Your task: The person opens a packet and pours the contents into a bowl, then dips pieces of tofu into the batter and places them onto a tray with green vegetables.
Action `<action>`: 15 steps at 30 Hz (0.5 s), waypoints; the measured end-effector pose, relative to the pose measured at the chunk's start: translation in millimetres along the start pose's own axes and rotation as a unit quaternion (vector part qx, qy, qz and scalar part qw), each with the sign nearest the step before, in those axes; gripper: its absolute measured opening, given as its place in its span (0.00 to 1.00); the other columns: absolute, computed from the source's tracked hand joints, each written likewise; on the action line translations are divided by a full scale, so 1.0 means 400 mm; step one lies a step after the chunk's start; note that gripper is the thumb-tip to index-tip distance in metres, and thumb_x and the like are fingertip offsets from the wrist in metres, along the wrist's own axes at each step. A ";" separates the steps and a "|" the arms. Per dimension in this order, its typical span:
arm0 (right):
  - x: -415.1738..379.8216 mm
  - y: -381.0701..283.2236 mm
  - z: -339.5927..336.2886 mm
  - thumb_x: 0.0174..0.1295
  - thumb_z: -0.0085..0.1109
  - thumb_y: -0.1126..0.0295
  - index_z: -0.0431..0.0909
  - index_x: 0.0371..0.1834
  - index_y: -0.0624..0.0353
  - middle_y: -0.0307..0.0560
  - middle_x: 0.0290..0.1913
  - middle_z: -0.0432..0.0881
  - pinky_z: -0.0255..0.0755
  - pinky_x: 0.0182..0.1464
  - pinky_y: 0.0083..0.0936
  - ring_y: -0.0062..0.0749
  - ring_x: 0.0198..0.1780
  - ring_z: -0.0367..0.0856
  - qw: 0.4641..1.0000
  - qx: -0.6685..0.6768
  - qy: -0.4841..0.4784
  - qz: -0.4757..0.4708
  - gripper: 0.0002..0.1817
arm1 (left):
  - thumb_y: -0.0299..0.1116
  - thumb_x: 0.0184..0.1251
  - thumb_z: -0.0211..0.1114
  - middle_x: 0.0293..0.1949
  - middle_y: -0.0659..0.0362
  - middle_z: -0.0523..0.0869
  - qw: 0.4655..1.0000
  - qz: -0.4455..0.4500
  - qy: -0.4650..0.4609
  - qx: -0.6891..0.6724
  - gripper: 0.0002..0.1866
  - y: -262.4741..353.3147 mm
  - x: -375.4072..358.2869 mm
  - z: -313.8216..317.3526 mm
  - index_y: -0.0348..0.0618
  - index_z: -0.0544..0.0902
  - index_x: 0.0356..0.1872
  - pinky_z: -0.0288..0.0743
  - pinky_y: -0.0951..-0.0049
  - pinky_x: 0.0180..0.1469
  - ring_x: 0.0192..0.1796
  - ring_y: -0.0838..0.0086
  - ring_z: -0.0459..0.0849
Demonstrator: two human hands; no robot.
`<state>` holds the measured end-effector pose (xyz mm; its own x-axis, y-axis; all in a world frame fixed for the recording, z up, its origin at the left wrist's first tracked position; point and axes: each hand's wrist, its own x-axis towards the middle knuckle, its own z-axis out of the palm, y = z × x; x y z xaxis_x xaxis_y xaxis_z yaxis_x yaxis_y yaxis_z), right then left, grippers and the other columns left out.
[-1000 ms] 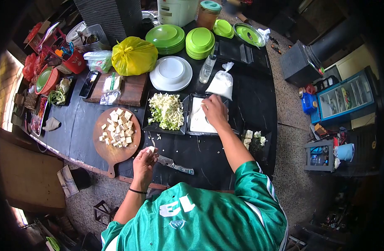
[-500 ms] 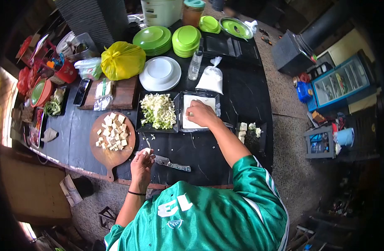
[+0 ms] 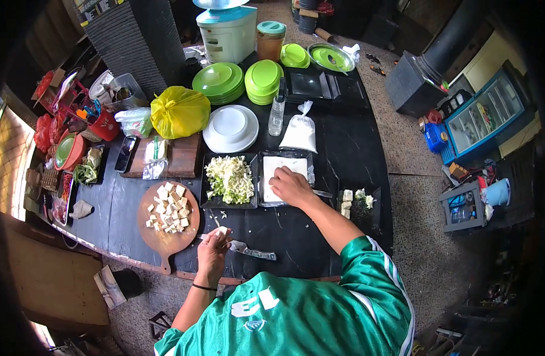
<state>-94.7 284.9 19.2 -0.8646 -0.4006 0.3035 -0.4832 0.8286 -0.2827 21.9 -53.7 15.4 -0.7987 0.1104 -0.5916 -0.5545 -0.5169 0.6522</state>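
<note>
Moved since the earlier frames: right hand [image 3: 293,187], from the far part of the white contents [image 3: 284,162] to nearer their middle; the camera view has shifted too.

Left to right:
- Round wooden board [image 3: 165,242], bearing pale cubes [image 3: 170,207].
- Left hand [image 3: 211,256], fingers pinched on a pale piece [image 3: 224,230], held over the black table [image 3: 296,237] near its front edge. Piece judged light, soft, moist and crumbly, possibly slippery; best taken by opposite sides, lightly.
- Knife [image 3: 260,254], flat, just beside that hand.
- Chopped greens [image 3: 230,179], heaped, farther back.
- Black tray [image 3: 261,193] of the white contents; right hand over it, fingers curled down. Whether they grip anything, cannot tell.
- Bag of white powder [image 3: 299,134], behind that tray.
- Pale blocks [image 3: 346,203], right of it.
</note>
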 end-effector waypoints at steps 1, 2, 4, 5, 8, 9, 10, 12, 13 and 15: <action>-0.002 -0.004 -0.009 0.64 0.68 0.66 0.84 0.38 0.53 0.43 0.43 0.78 0.84 0.47 0.40 0.39 0.52 0.82 1.000 0.013 0.010 0.009 0.05 | 0.39 0.83 0.66 0.54 0.55 0.93 1.000 0.000 -0.002 0.001 0.16 -0.003 0.002 0.000 0.41 0.83 0.61 0.82 0.69 0.56 0.51 0.69 0.92; -0.003 -0.007 -0.013 0.64 0.68 0.66 0.84 0.38 0.53 0.43 0.43 0.78 0.84 0.47 0.40 0.39 0.52 0.82 1.000 0.011 0.012 0.012 0.05 | 0.40 0.83 0.65 0.54 0.54 0.93 1.000 -0.003 -0.012 -0.001 0.16 -0.009 0.003 0.000 0.40 0.84 0.61 0.82 0.68 0.56 0.51 0.69 0.92; -0.001 -0.009 -0.013 0.65 0.68 0.66 0.84 0.38 0.52 0.42 0.44 0.78 0.85 0.47 0.39 0.39 0.52 0.82 0.995 -0.018 0.056 0.074 0.05 | 0.41 0.84 0.63 0.54 0.54 0.93 1.000 -0.006 -0.027 -0.001 0.17 -0.013 0.005 0.005 0.40 0.84 0.60 0.82 0.68 0.56 0.51 0.69 0.92; -0.004 -0.013 -0.014 0.65 0.68 0.66 0.84 0.38 0.52 0.42 0.44 0.78 0.85 0.47 0.39 0.39 0.52 0.82 0.997 -0.012 0.033 0.066 0.05 | 0.42 0.85 0.62 0.53 0.54 0.93 0.999 -0.007 -0.031 0.006 0.17 -0.016 0.007 0.009 0.39 0.85 0.59 0.82 0.68 0.56 0.50 0.68 0.92; -0.007 -0.019 0.002 0.65 0.69 0.65 0.85 0.38 0.51 0.42 0.44 0.79 0.85 0.47 0.39 0.39 0.53 0.83 0.999 0.011 0.033 0.040 0.04 | 0.43 0.86 0.60 0.52 0.54 0.93 0.999 -0.009 -0.037 0.010 0.18 -0.017 0.011 0.019 0.39 0.85 0.58 0.82 0.67 0.56 0.50 0.68 0.92; -0.006 -0.018 0.003 0.65 0.69 0.65 0.85 0.38 0.51 0.42 0.44 0.79 0.85 0.47 0.39 0.39 0.53 0.83 0.999 0.010 0.034 0.040 0.04 | 0.43 0.86 0.59 0.51 0.54 0.93 0.999 -0.013 -0.034 0.005 0.18 -0.018 0.010 0.022 0.39 0.86 0.58 0.82 0.67 0.56 0.49 0.67 0.92; -0.007 -0.016 0.005 0.66 0.69 0.65 0.85 0.39 0.51 0.41 0.44 0.79 0.85 0.47 0.39 0.38 0.53 0.83 0.997 0.008 0.039 0.064 0.04 | 0.43 0.86 0.59 0.51 0.54 0.93 0.999 -0.013 -0.035 0.005 0.18 -0.019 0.012 0.026 0.39 0.86 0.58 0.82 0.67 0.56 0.49 0.67 0.92; -0.013 -0.022 0.004 0.66 0.69 0.65 0.86 0.40 0.50 0.41 0.44 0.80 0.85 0.47 0.40 0.38 0.53 0.83 0.995 0.008 0.041 0.088 0.04 | 0.44 0.85 0.59 0.51 0.54 0.93 0.999 -0.027 -0.040 -0.003 0.19 -0.019 0.013 0.032 0.39 0.86 0.57 0.82 0.66 0.57 0.50 0.67 0.91; -0.015 -0.024 -0.001 0.66 0.70 0.65 0.87 0.41 0.49 0.41 0.43 0.80 0.85 0.47 0.40 0.39 0.52 0.84 0.993 0.008 0.057 0.099 0.05 | 0.44 0.85 0.59 0.51 0.54 0.93 0.999 -0.027 -0.038 -0.004 0.19 -0.020 0.017 0.039 0.39 0.86 0.57 0.82 0.66 0.57 0.50 0.67 0.91; -0.021 -0.024 -0.007 0.66 0.70 0.65 0.88 0.43 0.48 0.40 0.41 0.80 0.84 0.47 0.40 0.40 0.50 0.85 0.989 0.011 0.090 0.116 0.05 | 0.44 0.85 0.59 0.52 0.54 0.93 0.998 -0.043 -0.053 -0.014 0.19 -0.026 0.027 0.057 0.39 0.86 0.58 0.82 0.65 0.59 0.51 0.66 0.91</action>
<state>-82.5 281.2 21.9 -0.9145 -0.1227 0.3855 -0.2795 0.8806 -0.3827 13.9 -27.9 12.8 -0.7700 0.2431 -0.5900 -0.6160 -0.5244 0.5878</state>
